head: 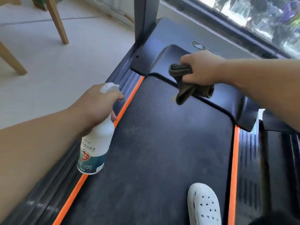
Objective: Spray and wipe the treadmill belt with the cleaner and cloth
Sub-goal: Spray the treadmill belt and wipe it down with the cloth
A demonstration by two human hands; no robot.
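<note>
1. Treadmill belt (162, 143): dark and textured, its long axis runs from the bottom of the view up towards the motor cover (178, 34). It lies between 2 orange strips, 1 on the left (128, 101) and 1 on the right (233, 176).
2. Cleaner bottle (95, 143): white with a green and red label, held in the air over the belt's left edge. Its long axis is tilted, with the base low and nearer the camera above the left orange strip and the spray head (108, 87) higher and farther away. The nozzle points forward and to the right, towards the front of the belt.
3. Left hand (100, 104): the fingers are curled round the bottle's neck and 1 finger reaches forward by the trigger. The forearm comes in from the lower left, stretched out over the ribbed side rail.
4. Cloth (186, 88): dark brown and bunched, it hangs over the seam where the belt meets the motor cover. Its loose end droops down to the belt.
5. Right hand (203, 69): back of the hand up, fingers closed tightly round the cloth's upper folds. The forearm reaches in from the right edge.
6. A white perforated shoe (203, 205) stands on the belt near the bottom right.
7. Wooden legs (58, 21) stand on the pale floor (48, 62) to the left.
</note>
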